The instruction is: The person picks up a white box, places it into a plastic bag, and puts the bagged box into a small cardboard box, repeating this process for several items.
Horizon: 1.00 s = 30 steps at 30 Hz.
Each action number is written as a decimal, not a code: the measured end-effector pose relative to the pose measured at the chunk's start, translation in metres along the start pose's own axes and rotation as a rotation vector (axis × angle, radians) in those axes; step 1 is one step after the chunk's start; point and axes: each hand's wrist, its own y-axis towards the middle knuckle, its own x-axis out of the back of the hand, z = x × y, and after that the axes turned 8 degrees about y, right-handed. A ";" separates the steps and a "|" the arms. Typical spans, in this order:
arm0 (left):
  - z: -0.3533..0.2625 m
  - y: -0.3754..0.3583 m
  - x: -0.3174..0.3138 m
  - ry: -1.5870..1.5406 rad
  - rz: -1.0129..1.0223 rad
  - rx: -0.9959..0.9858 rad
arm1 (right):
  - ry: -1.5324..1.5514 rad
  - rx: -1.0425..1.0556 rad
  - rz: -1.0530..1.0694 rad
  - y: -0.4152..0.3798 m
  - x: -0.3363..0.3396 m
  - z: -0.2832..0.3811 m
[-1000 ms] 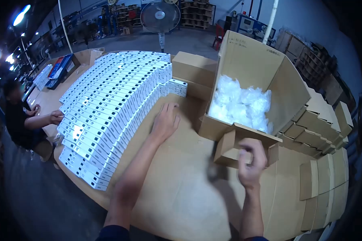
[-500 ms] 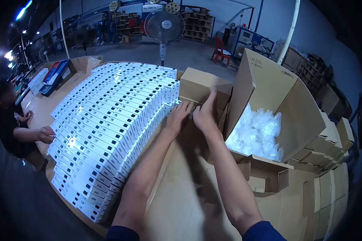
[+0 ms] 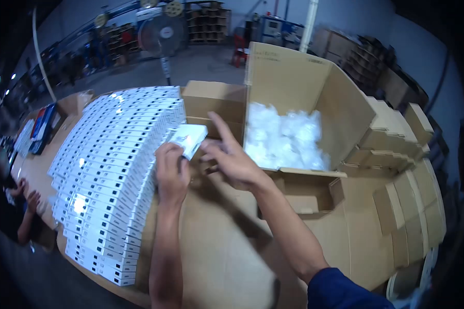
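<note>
A small white box [image 3: 189,137] is in my left hand [image 3: 171,172], whose fingers wrap its near-left end. It is tilted, with its upper face turned up to me. My right hand [image 3: 231,160] is just right of the box, fingers apart and the index finger stretched out; its other fingertips come close to the box's right edge. Left of my hands rise stacked rows of similar white boxes [image 3: 118,139], with small dark marks along their edges. Behind my hands is an open brown carton [image 3: 214,92].
A large open carton [image 3: 345,113] holds clear plastic bags [image 3: 286,136]. In front of it lies a small open cardboard tray [image 3: 301,206]. Folded cardboard [image 3: 412,201] is stacked at the right. Across the table at the left, a person's hands [image 3: 28,195] show. A fan [image 3: 162,33] stands behind.
My hands have come back from the brown carton toward me, and a white box now shows in the left one. My right hand has opened. The view has swung right.
</note>
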 end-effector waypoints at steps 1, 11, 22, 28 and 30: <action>-0.023 -0.002 0.016 0.014 -0.011 -0.038 | 0.034 -0.011 0.052 -0.013 0.000 0.004; -0.173 0.043 0.018 -0.318 0.408 -0.132 | -0.185 0.183 -0.079 -0.117 0.092 0.082; -0.122 0.084 -0.230 0.168 0.848 -0.668 | -0.807 0.334 -0.606 -0.096 0.208 0.106; -0.123 0.096 -0.215 -0.140 0.709 -0.345 | -0.709 0.373 -0.567 -0.090 0.227 0.097; -0.138 0.101 -0.195 -0.221 0.599 -0.113 | -0.672 0.368 -0.557 -0.088 0.227 0.095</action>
